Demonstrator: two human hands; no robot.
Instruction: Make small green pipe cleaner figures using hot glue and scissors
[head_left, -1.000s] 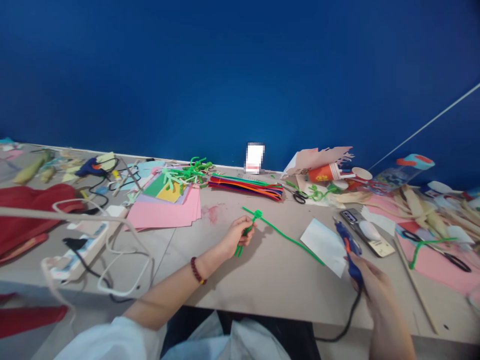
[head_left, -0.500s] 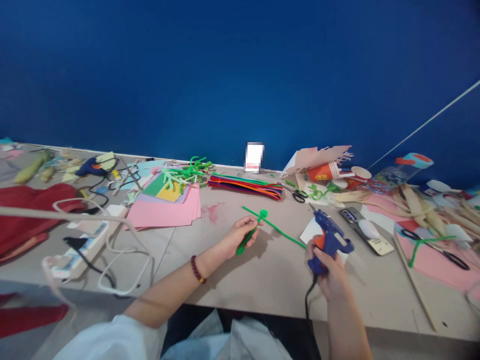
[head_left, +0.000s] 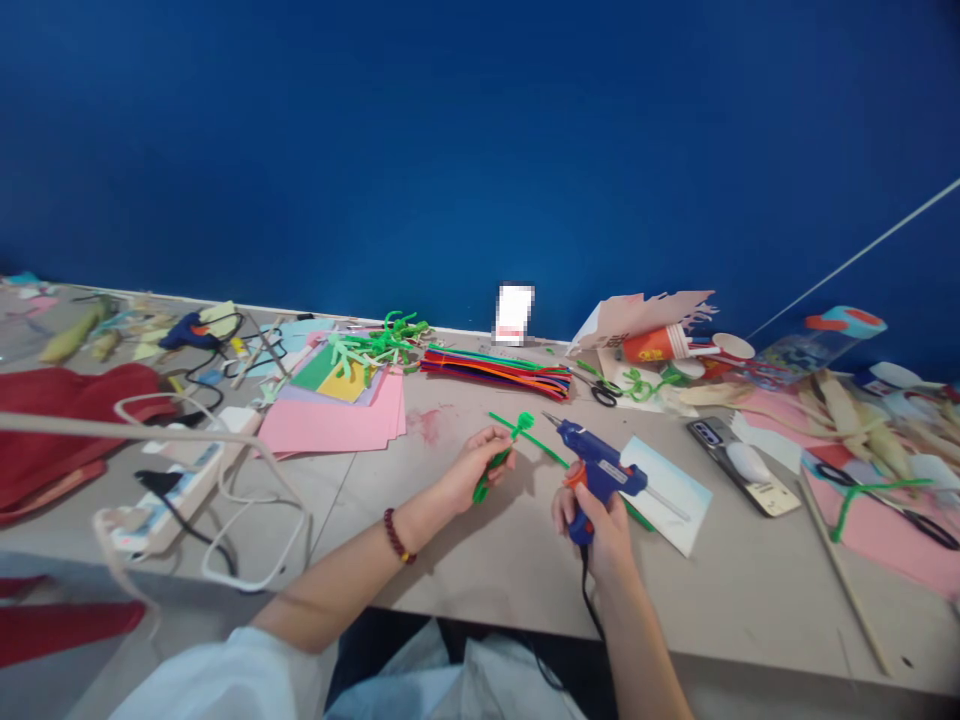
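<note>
The left hand (head_left: 476, 470) clenches a green pipe cleaner (head_left: 521, 424) just above the desk (head_left: 487, 575), keeping it within reach of the blue hot glue gun (head_left: 600, 470), gripped by the right hand (head_left: 592, 525), nozzle angled toward it.

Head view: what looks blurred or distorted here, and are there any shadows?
In the head view, the pale cord at left looks soft, the table edge bows like a wide-lens shot, and the left hand casts a soft shadow on the tabletop.
</note>
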